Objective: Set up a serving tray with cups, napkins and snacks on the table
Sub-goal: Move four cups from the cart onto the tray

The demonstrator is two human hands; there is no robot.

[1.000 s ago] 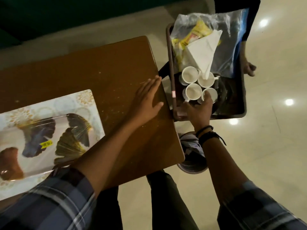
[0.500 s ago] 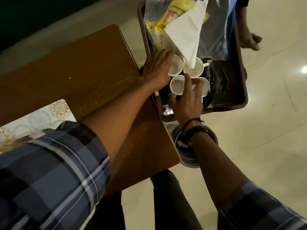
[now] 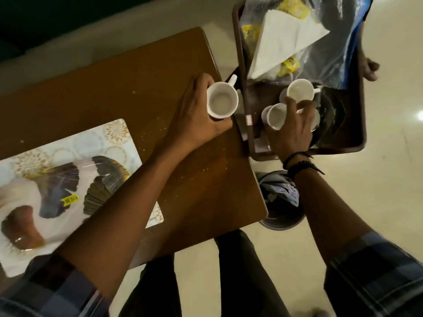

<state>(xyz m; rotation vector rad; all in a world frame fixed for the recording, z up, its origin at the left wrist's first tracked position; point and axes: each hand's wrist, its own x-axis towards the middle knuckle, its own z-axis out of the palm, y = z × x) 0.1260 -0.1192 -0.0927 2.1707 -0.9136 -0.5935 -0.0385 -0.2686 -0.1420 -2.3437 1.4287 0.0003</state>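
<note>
The cups are being moved off the brown tray (image 3: 240, 65) toward the table (image 3: 114, 88) — that looks like the step in hand. One cup (image 3: 222, 102) sits upright in the left hand (image 3: 196, 120), fingers wrapped round its side, over the table's far right corner just beside the brown tray. The right hand (image 3: 290, 131) is down among the remaining cups (image 3: 297, 90) in that tray, fingers closed around at least one — how many I cannot tell. Next, I judge, the held cup must travel left to the patterned tray (image 3: 68, 156), lying well apart at the table's near left, and land upright. Napkins (image 3: 286, 40) and snacks (image 3: 293, 8) wait at the brown tray's far end.
</note>
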